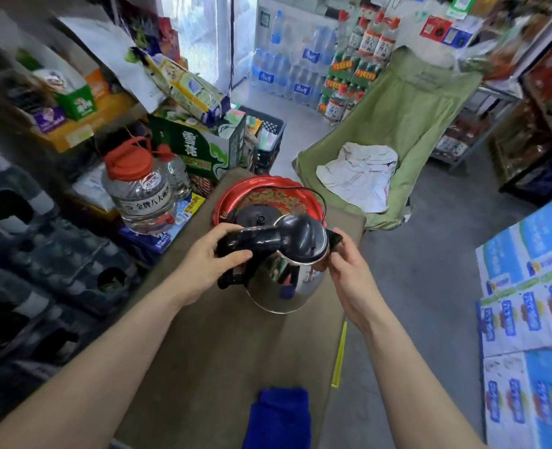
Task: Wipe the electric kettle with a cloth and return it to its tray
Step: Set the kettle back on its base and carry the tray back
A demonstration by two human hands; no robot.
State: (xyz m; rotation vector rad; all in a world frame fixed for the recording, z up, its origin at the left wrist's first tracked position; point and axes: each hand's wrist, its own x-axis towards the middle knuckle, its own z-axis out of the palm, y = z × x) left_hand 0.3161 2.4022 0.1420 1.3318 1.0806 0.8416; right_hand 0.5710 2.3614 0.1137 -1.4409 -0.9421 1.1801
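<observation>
A: Head view first: where is the kettle [281,270]?

B: At mid-frame, lifted and tilted above the brown table [209,345]. The left hand [214,259] is clenched around its black handle; the right hand [349,267] pinches the spout side with its fingertips.

A: And the tray [235,192]?

B: Red, just above the kettle in the frame, with the black power base [256,217] on it. A blue cloth [279,416] lies at the bottom centre.

A: Any writing?

B: The clear jug [141,192] with a red cap at mid-left reads "金牌八大". The green carton [200,150] behind it shows "雪花". Other labels are too blurred.
</observation>
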